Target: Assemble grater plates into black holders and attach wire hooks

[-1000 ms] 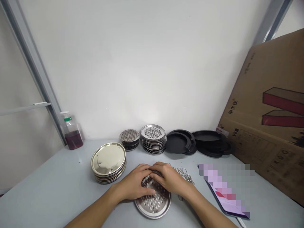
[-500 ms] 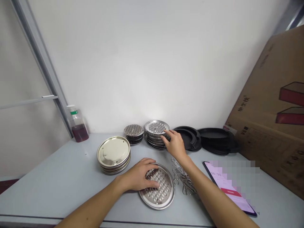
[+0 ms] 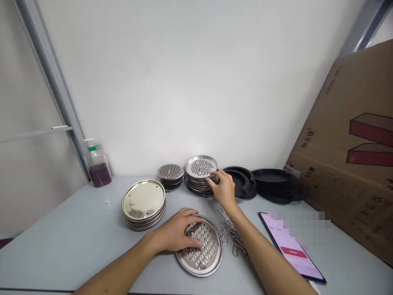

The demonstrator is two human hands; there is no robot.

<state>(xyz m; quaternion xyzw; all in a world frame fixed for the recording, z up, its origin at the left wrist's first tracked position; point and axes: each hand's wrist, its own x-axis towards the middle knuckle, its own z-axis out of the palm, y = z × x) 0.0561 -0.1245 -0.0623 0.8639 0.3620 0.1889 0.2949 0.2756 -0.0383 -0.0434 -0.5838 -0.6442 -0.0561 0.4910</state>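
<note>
A person's two bare hands work over a pale grey worktop (image 3: 61, 241), seen from above. The left hand (image 3: 176, 231) lies on a round silver metal disc (image 3: 205, 256) punched with rows of raised grating holes, at the near middle of the worktop. Its fingers and thumb are spread apart across the left part of the disc, which lies flat.

The right hand (image 3: 225, 189) reaches farther out, its thumb and forefinger curved at the near right edge of a tall stack of similar silver grater discs (image 3: 199, 184), at the far middle. Whether those fingertips pinch the rim cannot be told.

Just right of the near disc, partly behind the right forearm, is a loose heap of thin silver wire pieces with ring-shaped ends (image 3: 238, 241). Just left of the tall stack stands a shorter stack of smaller, darker-sided grater discs (image 3: 171, 172). Nearer and farther left is a stack of shiny pale-gold round metal plates (image 3: 143, 200), the top one with small holes near its rim. To the far right are black round shallow pans (image 3: 272, 176).

At the far left stands a clear bottle of dark red liquid (image 3: 100, 174) with a green band and white cap. On the right lie a dark-edged touchscreen device with a pink display (image 3: 294, 252), partly pixelated, and, beyond it, a large brown cardboard box (image 3: 346, 184) printed with red bar shapes.
</note>
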